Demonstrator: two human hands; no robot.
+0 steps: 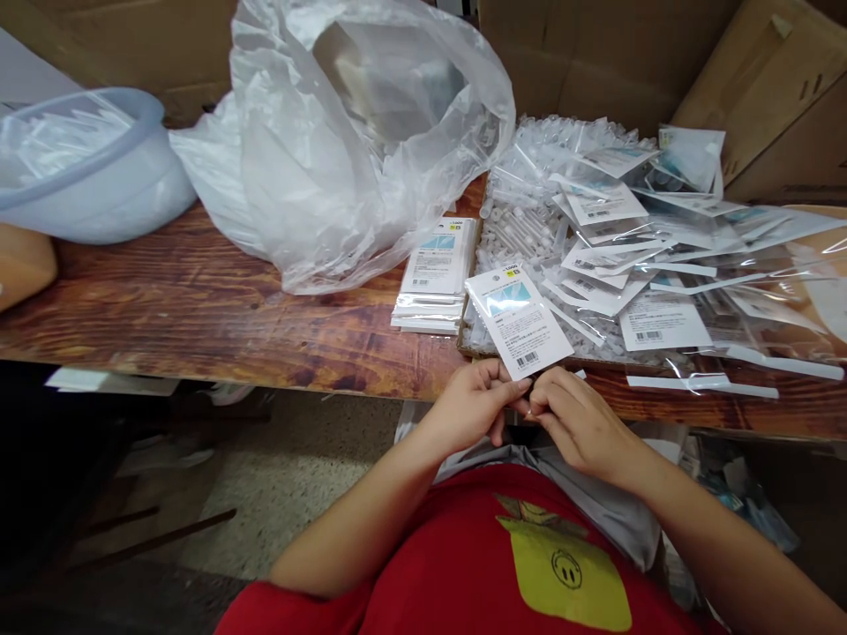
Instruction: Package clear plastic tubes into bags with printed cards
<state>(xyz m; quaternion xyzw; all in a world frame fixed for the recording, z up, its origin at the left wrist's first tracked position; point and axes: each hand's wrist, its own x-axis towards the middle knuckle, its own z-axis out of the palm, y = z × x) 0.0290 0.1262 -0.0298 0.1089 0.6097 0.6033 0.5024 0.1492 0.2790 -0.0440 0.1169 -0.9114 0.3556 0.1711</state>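
A white printed card in a clear sleeve (520, 322) is pinched at its bottom edge by my left hand (469, 401), thumb on top. My right hand (586, 423) touches the left fingertips just below the card, its fingers closed together; what they hold, if anything, is too small to make out. Behind the card lies a shallow cardboard tray of small clear plastic parts (522, 229). Left of it a stack of similar cards (433, 273) rests on the wooden table (198, 326).
A large translucent plastic bag (311, 168) stands at the back. At the far left sits a pale blue basin (112, 194) with white pieces. Many bagged cards (668, 322) are piled over the tray's right side. Cardboard boxes (760, 88) stand behind.
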